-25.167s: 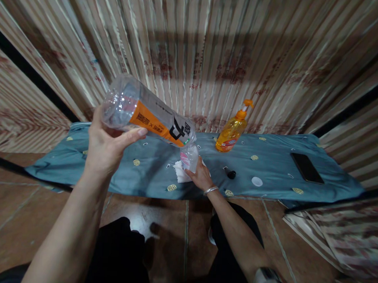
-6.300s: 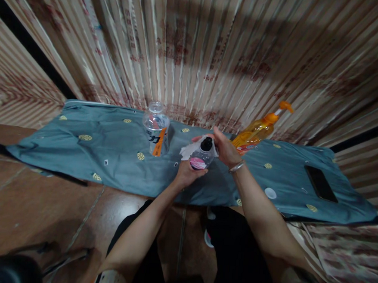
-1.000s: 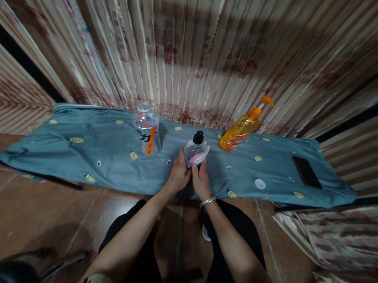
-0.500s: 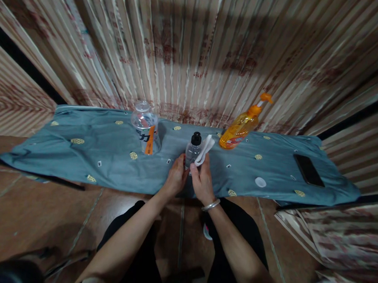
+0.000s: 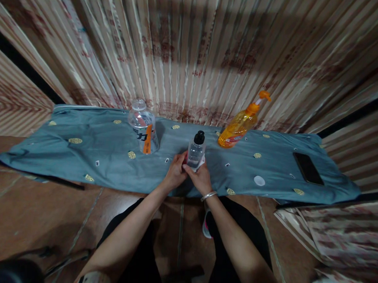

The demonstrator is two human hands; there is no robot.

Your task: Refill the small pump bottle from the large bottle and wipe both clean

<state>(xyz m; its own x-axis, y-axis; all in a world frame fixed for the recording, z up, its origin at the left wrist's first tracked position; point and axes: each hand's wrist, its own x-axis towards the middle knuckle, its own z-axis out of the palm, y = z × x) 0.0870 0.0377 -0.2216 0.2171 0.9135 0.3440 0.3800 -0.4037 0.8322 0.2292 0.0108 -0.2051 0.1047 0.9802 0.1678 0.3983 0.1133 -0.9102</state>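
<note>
Between my hands stands a small clear bottle point(image 5: 194, 154) with a black flip cap, partly filled with clear liquid. My left hand point(image 5: 176, 171) is closed around its lower left side. From the right, my right hand point(image 5: 201, 177) presses a folded white cloth point(image 5: 202, 161) to the bottle, its thumb reaching across the front. Most of the cloth is hidden behind the bottle and the fingers. Whether the bottle's base touches the table cannot be seen.
A large uncapped plastic bottle point(image 5: 143, 127) stands to the left on the teal tablecloth point(image 5: 61, 158). An orange pump bottle point(image 5: 238, 130) is at the back right. Further right lie a white round cap point(image 5: 259, 181) and a black phone point(image 5: 308, 168). Pleated curtains point(image 5: 189, 51) hang behind.
The white cloth has moved from beside the bottle's cap down and behind its body. My right thumb has shifted left across the bottle's front. The bottle has moved slightly right.
</note>
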